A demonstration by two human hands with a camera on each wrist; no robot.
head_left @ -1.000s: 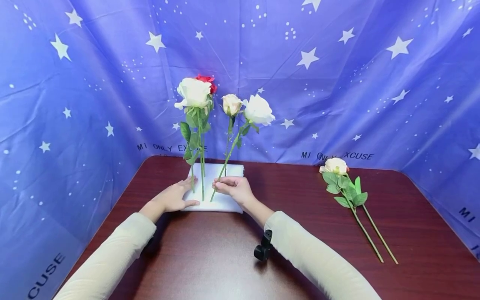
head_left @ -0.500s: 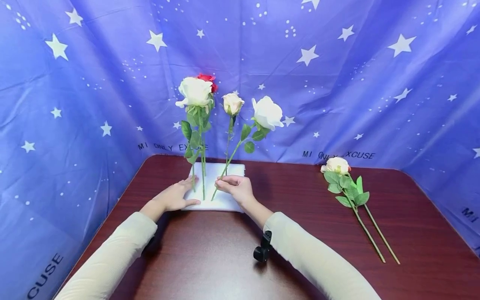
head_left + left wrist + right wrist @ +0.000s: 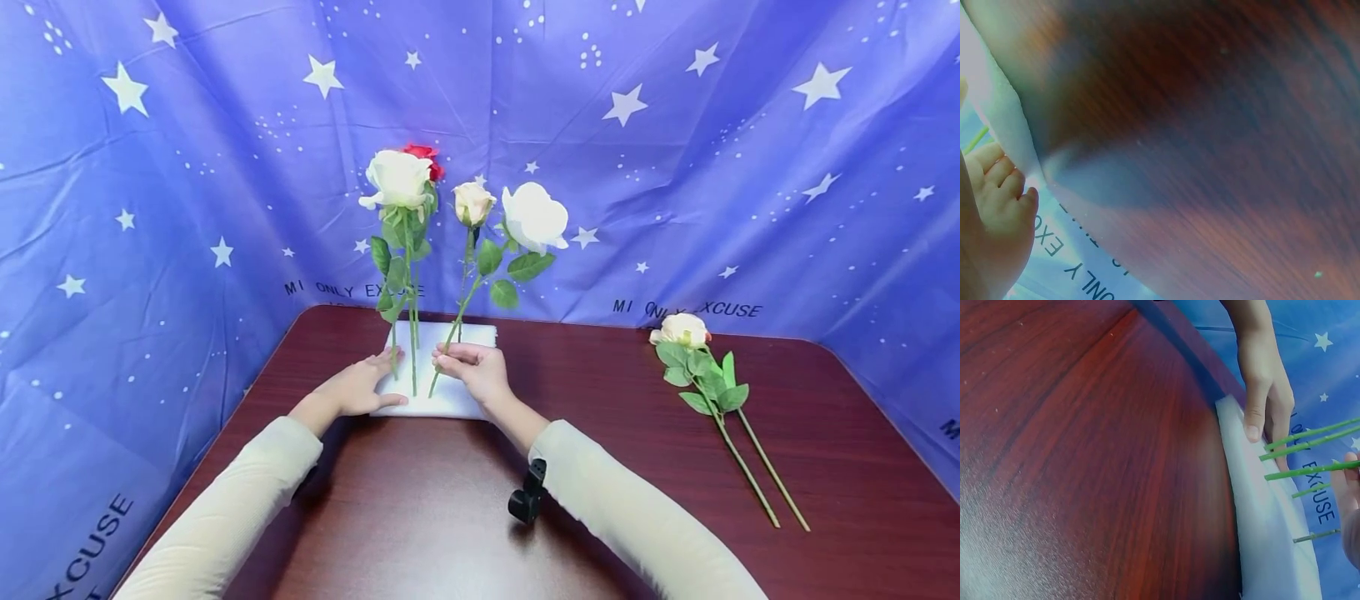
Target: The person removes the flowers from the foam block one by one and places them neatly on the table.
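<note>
A white foam block (image 3: 472,408) lies on the table with several artificial roses standing in it. My left hand (image 3: 356,387) rests flat on the block's left side, fingers spread, beside the stems. Between thumb and fingers my right hand (image 3: 480,375) pinches the stem of a white rose (image 3: 535,218), which leans to the right; its lower end meets the foam. Another white rose (image 3: 397,178), a red rose (image 3: 426,160) partly behind it, and a small cream rose (image 3: 473,204) stand in the block. In the right wrist view, green stems (image 3: 1310,469) enter the foam (image 3: 1266,531).
Two more roses lie on the dark red wooden table (image 3: 600,433) at the right, a cream bloom (image 3: 682,331) covering most of the other flower. Blue star-printed cloth (image 3: 555,100) hangs behind and along the sides. A black wrist camera (image 3: 527,493) hangs under the right sleeve.
The white rose in my right hand has tilted right and turned, showing more of its leaves. My left hand stays on the foam. The whole head view has shifted slightly.
</note>
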